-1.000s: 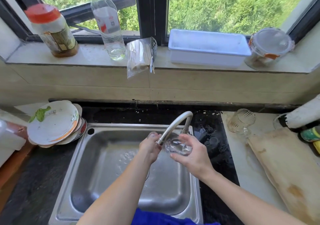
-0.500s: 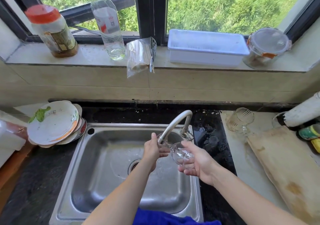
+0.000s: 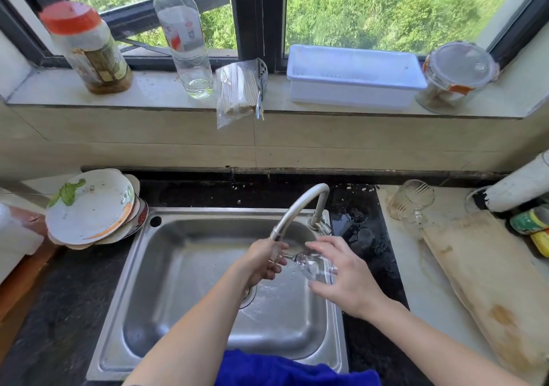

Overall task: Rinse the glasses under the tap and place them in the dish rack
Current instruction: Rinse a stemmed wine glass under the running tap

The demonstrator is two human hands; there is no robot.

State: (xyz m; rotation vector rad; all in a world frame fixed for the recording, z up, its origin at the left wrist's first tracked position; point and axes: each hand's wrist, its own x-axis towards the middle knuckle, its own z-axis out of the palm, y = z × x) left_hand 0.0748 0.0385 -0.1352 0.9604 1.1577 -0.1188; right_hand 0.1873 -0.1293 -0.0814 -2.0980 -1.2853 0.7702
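Note:
A clear glass [image 3: 312, 266] lies on its side just under the mouth of the curved steel tap [image 3: 300, 206], over the steel sink [image 3: 178, 270]. My left hand [image 3: 263, 262] is closed around the glass's left end, right below the spout. My right hand [image 3: 346, 275] cups the glass body from the right with its fingers spread over it. A second glass, a ribbed mug [image 3: 410, 202], lies tilted on the pale counter to the right. A white plastic dish rack [image 3: 353, 80] sits on the window sill above the sink, with nothing in it.
Dirty plates [image 3: 92, 206] are stacked left of the sink. A worn cutting board [image 3: 490, 284] lies on the right counter. A red-capped jar [image 3: 89, 48], a clear bottle [image 3: 185, 33], a bag of sticks [image 3: 237, 91] and a lidded glass container [image 3: 454, 75] stand on the sill. A blue cloth [image 3: 294, 371] hangs at the sink's front.
The glass has been turned between my hands. My right hand went from holding it from below to lying over it with spread fingers. My left hand stays closed at the spout.

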